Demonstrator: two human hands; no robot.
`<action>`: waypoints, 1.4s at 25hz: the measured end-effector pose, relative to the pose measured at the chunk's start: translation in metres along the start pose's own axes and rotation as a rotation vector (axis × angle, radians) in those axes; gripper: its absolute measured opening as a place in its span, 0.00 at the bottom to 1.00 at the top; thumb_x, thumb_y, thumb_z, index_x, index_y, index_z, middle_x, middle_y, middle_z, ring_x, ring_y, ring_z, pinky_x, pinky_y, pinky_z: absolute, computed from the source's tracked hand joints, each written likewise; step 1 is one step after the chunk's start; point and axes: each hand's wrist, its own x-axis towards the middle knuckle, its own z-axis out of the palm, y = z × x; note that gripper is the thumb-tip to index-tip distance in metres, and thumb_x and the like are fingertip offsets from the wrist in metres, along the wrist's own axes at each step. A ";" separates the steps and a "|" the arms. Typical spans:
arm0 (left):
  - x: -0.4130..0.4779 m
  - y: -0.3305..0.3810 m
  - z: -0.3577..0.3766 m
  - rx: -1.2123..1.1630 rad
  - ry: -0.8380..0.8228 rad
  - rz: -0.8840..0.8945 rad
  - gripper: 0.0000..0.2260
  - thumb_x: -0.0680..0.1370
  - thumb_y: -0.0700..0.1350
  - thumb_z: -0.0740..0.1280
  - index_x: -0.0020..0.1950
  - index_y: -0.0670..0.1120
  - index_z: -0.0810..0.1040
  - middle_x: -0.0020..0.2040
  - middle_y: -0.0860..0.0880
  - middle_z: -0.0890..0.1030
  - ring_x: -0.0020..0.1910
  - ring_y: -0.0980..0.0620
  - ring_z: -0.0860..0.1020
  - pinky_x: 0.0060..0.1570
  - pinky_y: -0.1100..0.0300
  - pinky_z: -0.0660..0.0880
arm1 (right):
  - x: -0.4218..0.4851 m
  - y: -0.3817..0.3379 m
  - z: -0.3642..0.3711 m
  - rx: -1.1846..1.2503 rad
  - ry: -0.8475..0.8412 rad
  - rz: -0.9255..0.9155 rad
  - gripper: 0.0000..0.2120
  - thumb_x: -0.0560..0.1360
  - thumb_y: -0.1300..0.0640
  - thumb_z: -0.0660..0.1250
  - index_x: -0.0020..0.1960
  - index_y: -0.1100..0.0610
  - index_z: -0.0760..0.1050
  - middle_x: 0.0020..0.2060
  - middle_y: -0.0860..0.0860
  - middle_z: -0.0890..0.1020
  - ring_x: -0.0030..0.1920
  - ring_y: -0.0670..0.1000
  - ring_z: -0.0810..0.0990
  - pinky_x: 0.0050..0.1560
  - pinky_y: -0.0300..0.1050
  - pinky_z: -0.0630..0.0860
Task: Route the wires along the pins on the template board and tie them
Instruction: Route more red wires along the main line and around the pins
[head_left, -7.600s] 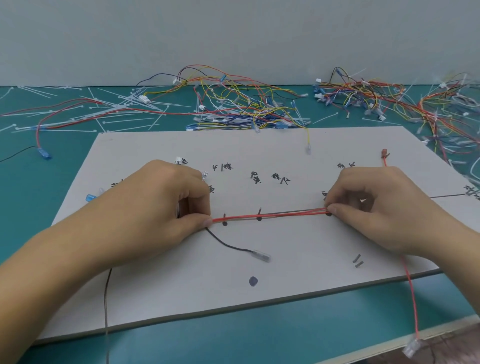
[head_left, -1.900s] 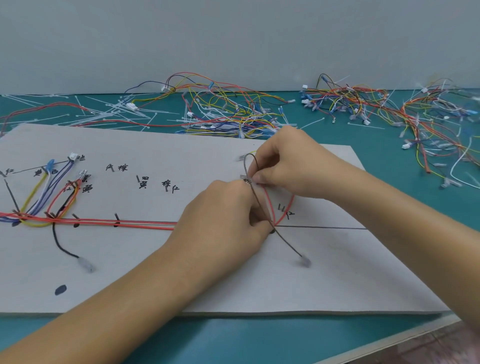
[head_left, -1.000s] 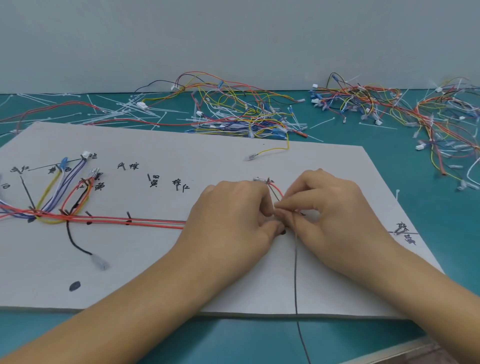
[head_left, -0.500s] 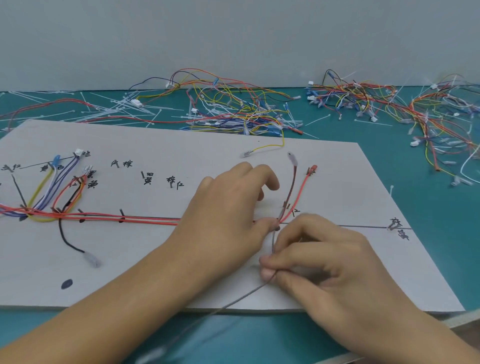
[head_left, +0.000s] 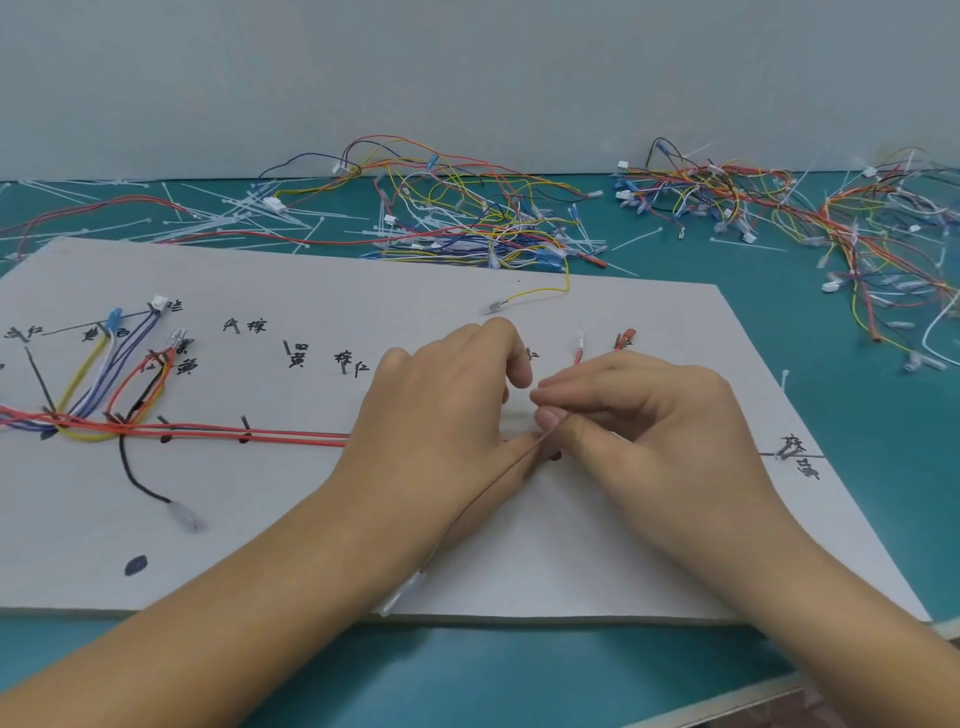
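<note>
Template board (head_left: 623, 545) lies flat on the teal table (head_left: 857, 415), long axis 9–3 o'clock. Black handwritten Chinese labels run across its far half. 黄 (head_left: 297, 358) reads clearly, with 棕红 (head_left: 351, 365) just to its 3 o'clock. Several others are too smudged to read.

Red wires (head_left: 291, 434) run 9 to 3 o'clock across mid-board. They start at the coloured bundle (head_left: 98, 384) at 9 o'clock and pass under the left hand (head_left: 441, 426).

Thin dark wire (head_left: 483, 499) has its long axis 1–7 o'clock. Its upper end is in the right hand's pinch. Its clear terminal (head_left: 402, 592) points to 7 o'clock, beside the left wrist at the board's near edge.

Right hand (head_left: 649, 421): thumb and forefinger are closed on the thin dark wire, other fingers curled.

Left hand: palm down, fingers bent, thumb on the board by the right fingertips. Any hold on wires beneath it cannot be told.

Against half a second back, the right hand has come up from the near edge toward 12 o'clock. The terminal, then off the board, is drawn up to the edge. The left hand is in the same spot.
</note>
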 end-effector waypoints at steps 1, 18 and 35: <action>0.000 0.001 -0.001 0.017 0.002 -0.009 0.19 0.69 0.68 0.62 0.53 0.57 0.71 0.46 0.60 0.74 0.47 0.55 0.74 0.57 0.51 0.68 | 0.002 0.000 0.002 0.012 0.008 0.001 0.11 0.72 0.69 0.76 0.47 0.54 0.88 0.44 0.44 0.87 0.47 0.42 0.86 0.48 0.31 0.78; 0.003 -0.011 0.004 0.108 0.023 -0.008 0.23 0.67 0.70 0.73 0.51 0.59 0.69 0.49 0.60 0.75 0.52 0.54 0.76 0.53 0.51 0.67 | 0.089 0.015 -0.028 -0.190 -0.217 0.256 0.22 0.71 0.71 0.69 0.54 0.45 0.84 0.51 0.46 0.83 0.41 0.55 0.86 0.49 0.53 0.82; 0.000 -0.009 0.003 0.080 0.002 -0.018 0.21 0.70 0.68 0.73 0.52 0.59 0.70 0.49 0.59 0.76 0.52 0.54 0.76 0.56 0.51 0.68 | 0.116 0.028 -0.051 0.377 -0.732 0.267 0.13 0.69 0.71 0.67 0.48 0.59 0.82 0.38 0.58 0.80 0.32 0.55 0.80 0.31 0.45 0.76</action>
